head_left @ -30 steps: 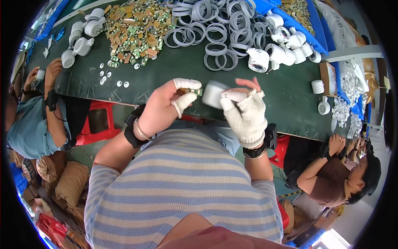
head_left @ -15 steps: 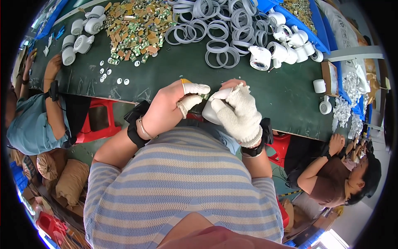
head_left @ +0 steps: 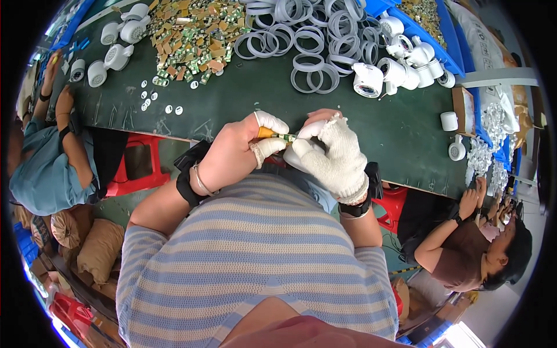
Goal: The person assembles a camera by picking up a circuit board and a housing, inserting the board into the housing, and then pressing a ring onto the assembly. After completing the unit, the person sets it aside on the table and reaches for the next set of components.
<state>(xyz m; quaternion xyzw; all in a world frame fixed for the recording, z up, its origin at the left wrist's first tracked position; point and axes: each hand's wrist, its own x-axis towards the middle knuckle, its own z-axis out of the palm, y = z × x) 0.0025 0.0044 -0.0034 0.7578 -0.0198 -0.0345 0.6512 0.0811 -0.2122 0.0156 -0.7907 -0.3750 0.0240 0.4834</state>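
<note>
My left hand (head_left: 235, 145), with white coverings on thumb and index finger and a yellow one on another finger, pinches a small green circuit board (head_left: 288, 137). The board's right end meets the fingertips of my right hand (head_left: 333, 153), which wears a white knit glove with some fingertips bare. Curled round a smooth white plastic housing (head_left: 295, 160), my right hand covers most of it. Both hands meet just above the table's near edge, in front of my striped top. How far the board reaches into the housing is hidden by the fingers.
On the dark green table (head_left: 243, 93) lie a heap of small circuit boards (head_left: 197, 37), many grey rings (head_left: 313, 43), small white discs (head_left: 169, 109) and white housings (head_left: 368, 80). A blue bin (head_left: 449, 40) stands back right. Co-workers sit on both sides, with red stools (head_left: 136, 168) nearby.
My left fingers have shifted so the circuit board and yellow fingertip show more, the board now touching my right fingertips. The left co-worker's hand has moved away from the white housings.
</note>
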